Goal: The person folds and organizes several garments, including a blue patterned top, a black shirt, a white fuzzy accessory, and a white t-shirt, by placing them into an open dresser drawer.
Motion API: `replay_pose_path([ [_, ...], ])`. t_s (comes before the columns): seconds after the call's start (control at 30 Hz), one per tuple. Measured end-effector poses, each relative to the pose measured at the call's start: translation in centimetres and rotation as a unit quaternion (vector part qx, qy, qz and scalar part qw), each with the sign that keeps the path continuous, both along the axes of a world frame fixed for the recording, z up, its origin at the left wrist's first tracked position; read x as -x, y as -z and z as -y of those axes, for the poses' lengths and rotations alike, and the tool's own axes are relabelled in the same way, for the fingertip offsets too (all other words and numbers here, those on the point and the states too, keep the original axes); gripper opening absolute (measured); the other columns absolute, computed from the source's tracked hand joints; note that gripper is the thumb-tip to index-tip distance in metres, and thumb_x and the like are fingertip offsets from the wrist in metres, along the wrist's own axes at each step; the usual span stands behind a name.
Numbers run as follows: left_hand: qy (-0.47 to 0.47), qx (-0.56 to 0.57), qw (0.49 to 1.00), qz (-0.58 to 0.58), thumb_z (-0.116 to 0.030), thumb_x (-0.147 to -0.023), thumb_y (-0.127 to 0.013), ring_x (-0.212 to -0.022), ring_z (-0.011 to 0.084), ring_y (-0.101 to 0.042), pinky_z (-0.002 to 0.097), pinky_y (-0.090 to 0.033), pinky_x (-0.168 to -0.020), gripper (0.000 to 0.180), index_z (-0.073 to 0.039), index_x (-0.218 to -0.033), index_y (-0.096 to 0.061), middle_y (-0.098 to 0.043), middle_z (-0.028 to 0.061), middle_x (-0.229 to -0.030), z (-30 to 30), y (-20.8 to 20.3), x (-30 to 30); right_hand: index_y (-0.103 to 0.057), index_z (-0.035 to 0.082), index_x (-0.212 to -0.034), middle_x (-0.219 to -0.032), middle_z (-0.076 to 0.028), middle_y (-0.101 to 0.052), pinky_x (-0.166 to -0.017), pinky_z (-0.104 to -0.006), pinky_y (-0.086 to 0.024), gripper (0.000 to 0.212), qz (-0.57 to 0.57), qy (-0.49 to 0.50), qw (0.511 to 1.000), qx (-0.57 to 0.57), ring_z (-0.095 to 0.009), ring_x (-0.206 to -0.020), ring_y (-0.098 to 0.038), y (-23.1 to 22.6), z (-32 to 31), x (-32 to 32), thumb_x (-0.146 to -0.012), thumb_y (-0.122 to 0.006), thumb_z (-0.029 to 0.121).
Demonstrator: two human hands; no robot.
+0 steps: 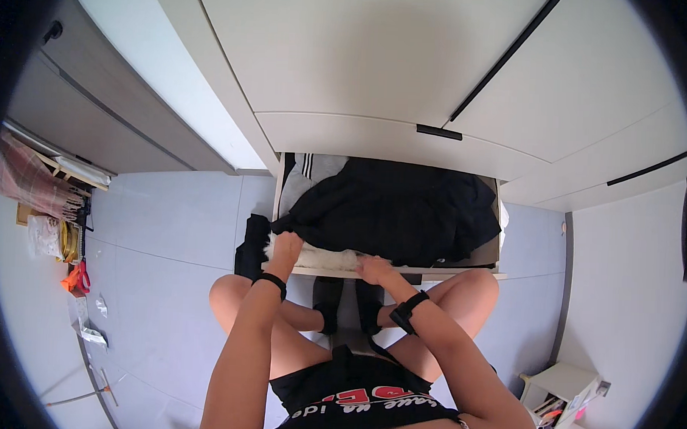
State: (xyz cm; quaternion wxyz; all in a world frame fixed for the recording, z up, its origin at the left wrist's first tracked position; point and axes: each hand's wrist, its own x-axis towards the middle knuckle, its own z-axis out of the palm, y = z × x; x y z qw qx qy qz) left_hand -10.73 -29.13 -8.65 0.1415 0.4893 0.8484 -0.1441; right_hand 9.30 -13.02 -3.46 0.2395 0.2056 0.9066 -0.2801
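An open drawer (462, 277) juts out from the cabinet in front of me. Folded along its front wall is a cream fluffy garment (327, 258). My left hand (287, 250) is closed on the garment's left end, at the drawer's front left corner. Toward the middle of the front wall, my right hand (375, 269) pinches the other end of the fluffy cloth. Behind both hands a large black garment (397, 205) fills most of the drawer. A grey garment with dark and white stripes (321, 174) shows at the back left.
A black cloth (251, 245) lies on the floor left of the drawer. Cabinet fronts (349, 63) rise behind it. At far left are a plaid cloth (38, 177) and red-handled scissors (82, 276). A small white cabinet (564, 385) stands at lower right, beside the wall.
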Motion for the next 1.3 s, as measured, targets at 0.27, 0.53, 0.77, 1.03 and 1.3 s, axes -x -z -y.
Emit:
replay_pose_path([
  [0.27,0.126,0.032,0.988,0.082,-0.011,-0.078,-0.049,-0.078,0.0259,-0.064,0.0343,-0.052,-0.066,0.018,-0.008,-0.08,-0.067,-0.065,0.0121,-0.085,-0.7,-1.2,-0.1,-0.063,-0.001,-0.094,-0.099,-0.021,-0.06,-0.081,-0.0412,-0.047,0.034,0.097,-0.032,0.995,-0.016,-0.034,-0.092,-0.059,2.0,-0.3,2.2,-0.078,-0.044,0.022],
  [0.53,-0.059,-0.024,0.973,0.22,-0.025,-0.08,-0.046,-0.091,0.0278,-0.059,0.0382,-0.047,-0.081,0.028,-0.01,-0.094,-0.064,-0.062,0.0125,-0.099,-2.5,2.3,-0.8,-0.059,0.001,-0.106,-0.116,-0.02,-0.052,-0.085,-0.0579,-0.039,0.034,0.203,-0.033,0.978,0.036,-0.04,-0.105,-0.051,6.7,-0.2,4.7,-0.081,-0.043,0.016],
  [0.77,-0.036,0.017,0.958,0.285,-0.029,-0.084,-0.041,-0.118,0.0258,-0.042,0.0364,-0.033,-0.1,0.043,-0.009,-0.121,-0.049,-0.044,0.0113,-0.128,-2.2,6.0,-1.4,-0.059,0.0,-0.107,-0.119,-0.017,-0.051,-0.08,-0.0626,-0.041,0.033,0.274,-0.008,0.961,0.016,-0.039,-0.105,-0.052,6.0,0.7,7.0,-0.079,-0.048,0.014],
  [1.03,-0.064,-0.105,0.959,0.253,-0.036,-0.085,-0.04,-0.129,0.0256,-0.023,0.0344,-0.015,-0.108,0.054,-0.009,-0.131,-0.036,-0.028,0.0095,-0.139,-2.8,6.9,-2.2,-0.06,0.003,-0.107,-0.119,-0.016,-0.052,-0.079,-0.0603,-0.043,0.031,0.252,0.037,0.966,-0.039,-0.038,-0.104,-0.053,4.8,1.0,5.9,-0.081,-0.045,0.012],
  [1.3,0.136,0.1,0.976,0.136,-0.025,-0.079,-0.051,-0.115,0.0245,-0.043,0.0338,-0.032,-0.099,0.045,-0.01,-0.122,-0.047,-0.047,0.0119,-0.124,-2.2,1.4,2.1,-0.065,0.002,-0.088,-0.095,-0.02,-0.061,-0.072,-0.0414,-0.051,0.023,0.034,-0.085,0.995,-0.026,-0.035,-0.085,-0.061,-3.5,2.7,6.1,-0.078,-0.051,0.017],
])
